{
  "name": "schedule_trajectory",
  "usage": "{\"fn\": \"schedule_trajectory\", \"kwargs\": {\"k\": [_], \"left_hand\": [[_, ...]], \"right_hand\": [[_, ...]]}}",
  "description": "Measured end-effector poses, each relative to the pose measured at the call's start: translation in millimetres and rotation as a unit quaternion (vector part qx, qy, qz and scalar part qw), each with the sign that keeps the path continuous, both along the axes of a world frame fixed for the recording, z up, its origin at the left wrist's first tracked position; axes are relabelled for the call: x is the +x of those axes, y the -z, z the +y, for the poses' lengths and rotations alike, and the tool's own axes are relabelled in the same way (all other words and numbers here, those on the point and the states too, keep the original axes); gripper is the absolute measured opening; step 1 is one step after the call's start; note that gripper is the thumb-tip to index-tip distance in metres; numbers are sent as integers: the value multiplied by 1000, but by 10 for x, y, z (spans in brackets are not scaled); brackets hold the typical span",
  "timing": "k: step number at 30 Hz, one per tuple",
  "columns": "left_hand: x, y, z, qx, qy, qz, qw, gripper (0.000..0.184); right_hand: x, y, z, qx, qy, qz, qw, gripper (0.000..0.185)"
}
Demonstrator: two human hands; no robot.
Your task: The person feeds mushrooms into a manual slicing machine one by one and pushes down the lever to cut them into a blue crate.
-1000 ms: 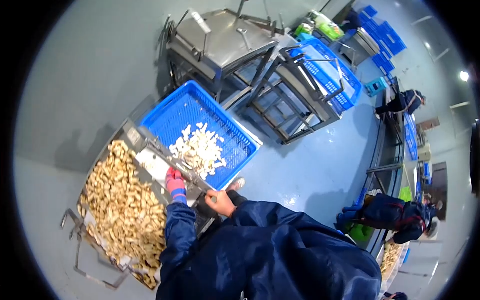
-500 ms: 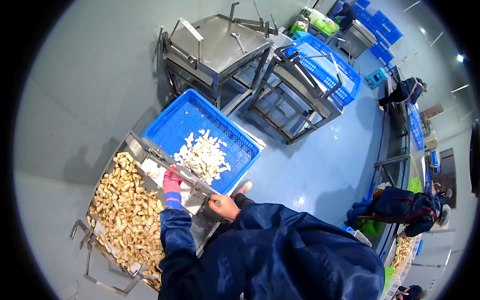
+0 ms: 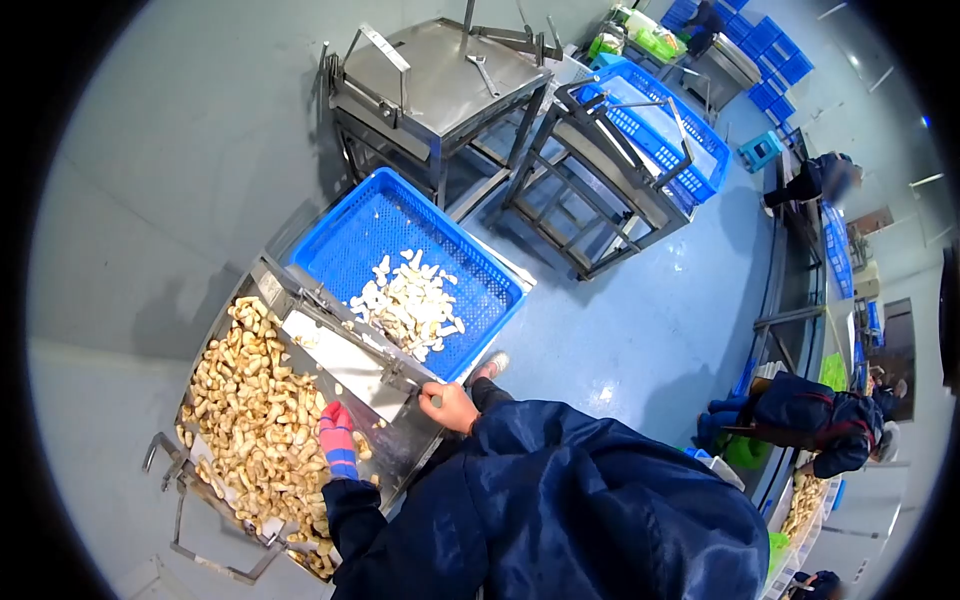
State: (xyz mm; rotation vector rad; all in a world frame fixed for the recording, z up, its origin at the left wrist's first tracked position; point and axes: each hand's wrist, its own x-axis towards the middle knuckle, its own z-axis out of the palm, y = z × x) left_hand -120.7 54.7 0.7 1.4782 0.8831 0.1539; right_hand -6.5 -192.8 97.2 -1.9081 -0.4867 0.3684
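My left hand, in a pink glove with a striped cuff, is at the right edge of a heap of pale brown mushrooms. Its fingers are pressed together; whatever may be in them is hidden. My bare right hand is wrapped around the end handle of a long metal cutter bar. Beside the bar lies a white board, with a few small pieces around it. Beyond the bar, a blue perforated basket holds whitish cut mushroom pieces.
A steel table with a wrench stands ahead. Right of it are a metal frame stand and another blue crate. Co-workers stand along a bench at right, one person nearest. Wall at left.
My left hand has moved from beside the cutter bar back toward me, to the edge of the mushroom heap. The white board is more exposed. My right hand stays on the handle.
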Motion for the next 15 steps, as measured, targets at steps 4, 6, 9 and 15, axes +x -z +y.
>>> {"fn": "schedule_trajectory", "kwargs": {"k": [4,6,9,15], "left_hand": [[31,111,-64,89,-13,-12,996,30],[-4,51,-39,78,-29,-7,997,29],[-64,-17,24,144,-33,-11,989,31],[-299,-751,-73,74,-99,78,989,30]], "right_hand": [[-2,-11,-5,-12,-4,-1,1000,12],[9,16,-22,-7,-10,3,1000,13],[25,75,-38,-9,-13,-14,1000,12],[-9,292,21,-24,-30,-28,999,14]]}}
